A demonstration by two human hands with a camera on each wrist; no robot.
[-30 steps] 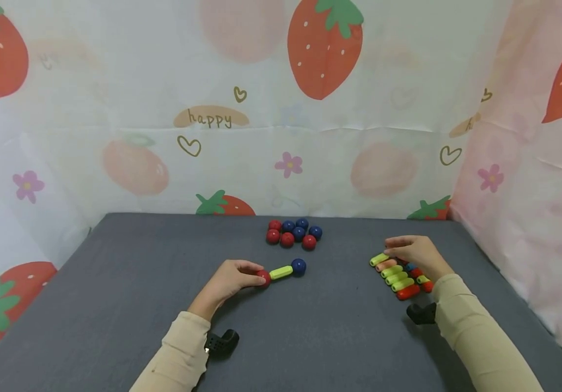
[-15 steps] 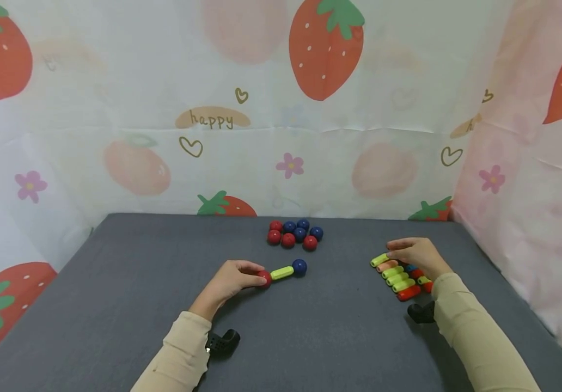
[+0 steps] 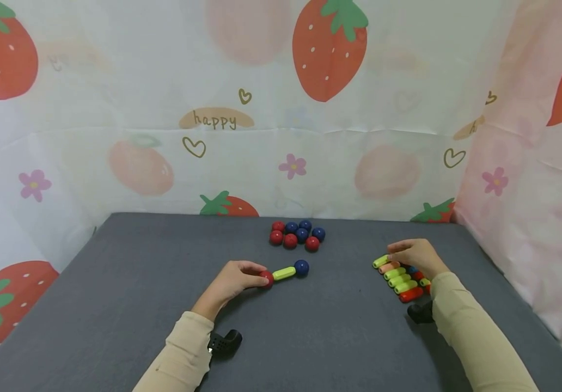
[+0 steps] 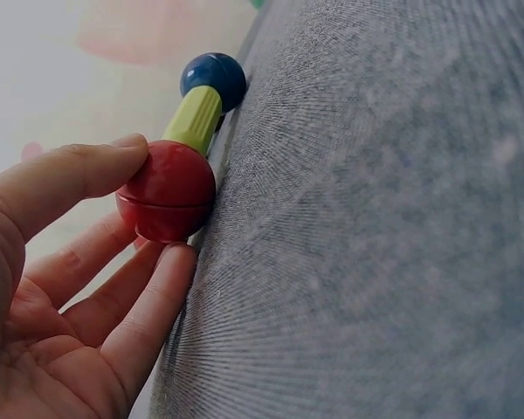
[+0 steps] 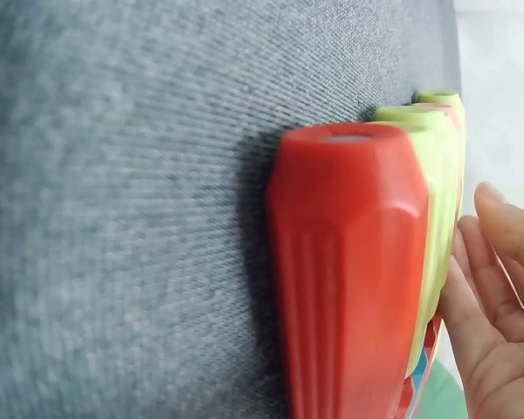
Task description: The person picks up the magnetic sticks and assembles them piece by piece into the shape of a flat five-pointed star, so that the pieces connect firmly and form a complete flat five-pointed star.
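Note:
In the head view my left hand holds a red ball at the near end of a joined piece. A yellow-green rod links that ball to a blue ball. The left wrist view shows the thumb and fingers around the red ball. My right hand is at the far end of a group of rods, its fingertips by the farthest yellow-green rod. In the right wrist view its fingers are fairly straight beside the rods; whether they touch one is unclear.
Several red and blue balls cluster near the back of the grey table. A red rod lies at the near end of the rod group, and more coloured rods are partly hidden under my right hand. A strawberry-print cloth hangs behind.
The whole scene has shifted very slightly rightward in the head view. Both hands keep their places, with the left hand still holding the red ball.

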